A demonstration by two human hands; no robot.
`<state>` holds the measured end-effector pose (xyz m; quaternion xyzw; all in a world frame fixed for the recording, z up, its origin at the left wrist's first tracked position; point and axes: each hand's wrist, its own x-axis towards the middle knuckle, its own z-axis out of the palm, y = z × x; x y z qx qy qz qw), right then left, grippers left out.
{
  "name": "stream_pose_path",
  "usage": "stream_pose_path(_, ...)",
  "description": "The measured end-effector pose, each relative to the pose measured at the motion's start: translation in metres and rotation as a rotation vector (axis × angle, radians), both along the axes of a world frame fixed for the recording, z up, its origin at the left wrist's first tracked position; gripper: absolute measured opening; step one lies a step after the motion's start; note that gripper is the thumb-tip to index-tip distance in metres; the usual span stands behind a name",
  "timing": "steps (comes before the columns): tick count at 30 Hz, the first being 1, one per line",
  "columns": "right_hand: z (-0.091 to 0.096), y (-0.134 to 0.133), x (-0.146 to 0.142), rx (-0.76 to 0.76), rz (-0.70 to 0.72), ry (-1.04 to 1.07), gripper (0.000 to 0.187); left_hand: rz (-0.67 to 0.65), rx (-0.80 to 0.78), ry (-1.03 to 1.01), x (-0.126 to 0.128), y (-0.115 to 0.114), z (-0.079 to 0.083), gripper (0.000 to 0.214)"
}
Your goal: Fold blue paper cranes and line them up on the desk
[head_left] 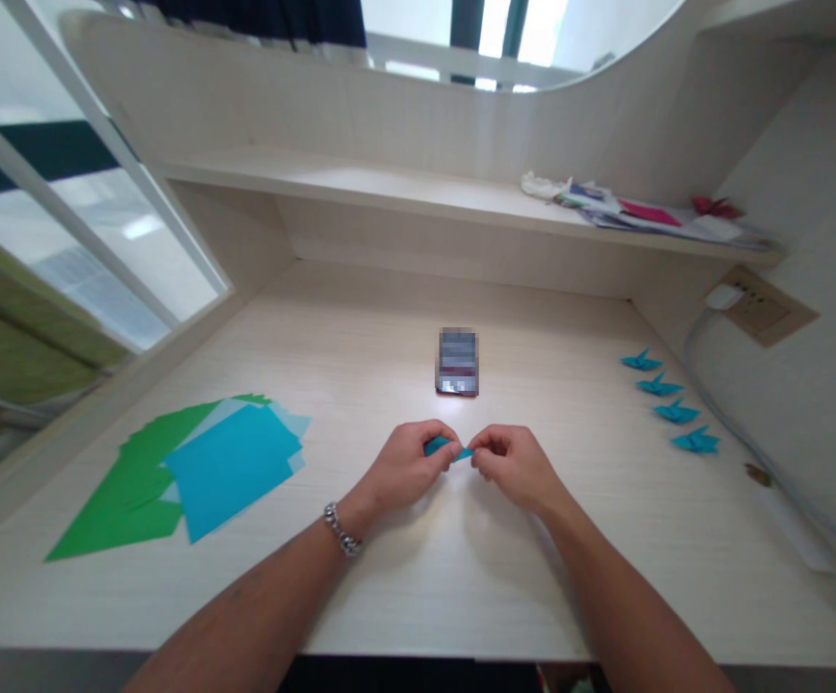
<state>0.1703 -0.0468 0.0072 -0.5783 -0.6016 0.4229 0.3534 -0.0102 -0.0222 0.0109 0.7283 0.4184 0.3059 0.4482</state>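
Between my two hands is a small piece of folded blue paper point(435, 445), partly hidden by the fingers. My left hand point(416, 462) pinches its wider part between thumb and fingers. At the narrow right end, the thumb and fingertips of my right hand point(513, 464) close on the paper's tip. Both hands are just above the desk, in front of a phone point(457, 362). Off to the right, several blue folded paper cranes point(675, 412) stand in a row.
Blue paper sheets point(237, 472) overlap green sheets point(136, 481) on the desk's left. A shelf point(389, 192) crosses the back, with papers point(648, 214) at its right. A cable point(706, 385) runs from the wall socket point(768, 306) down the right side to a power strip point(793, 525).
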Motion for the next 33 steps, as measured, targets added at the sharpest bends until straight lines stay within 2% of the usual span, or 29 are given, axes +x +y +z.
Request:
stream_pose_path(6, -0.002, 0.002, 0.007, -0.088, 0.011, 0.155, 0.015, 0.018, -0.040, -0.054, 0.000, 0.000, -0.001, 0.019)
stream_pose_path(9, 0.000, 0.004, 0.007, -0.091, 0.003, 0.293, 0.016, 0.036, -0.064, -0.093, 0.000, 0.001, -0.001, 0.020)
stream_pose_path(11, 0.000, 0.005, 0.006, -0.075, 0.002, 0.309, 0.017, 0.047, -0.089, -0.124, 0.000, 0.002, -0.001, 0.021)
stream_pose_path(14, -0.001, 0.004, 0.002, -0.001, 0.029, 0.193, 0.019, 0.038, -0.108, -0.147, 0.000, 0.003, -0.002, 0.022)
stream_pose_path(18, 0.002, 0.000, 0.002, 0.103, 0.106, -0.058, 0.014, -0.040, -0.029, -0.049, 0.000, 0.002, -0.003, 0.019)
stream_pose_path(21, 0.005, -0.001, 0.006, 0.103, 0.178, -0.139, 0.012, -0.093, 0.009, 0.009, -0.001, 0.001, -0.002, 0.017)
stream_pose_path(28, 0.009, 0.004, 0.031, -0.037, 0.168, 0.062, 0.015, -0.149, -0.124, -0.001, -0.009, 0.005, 0.006, 0.016)
stream_pose_path(33, 0.012, 0.007, 0.046, -0.065, 0.066, 0.215, 0.019, -0.084, -0.167, -0.072, -0.015, 0.012, 0.002, 0.011)
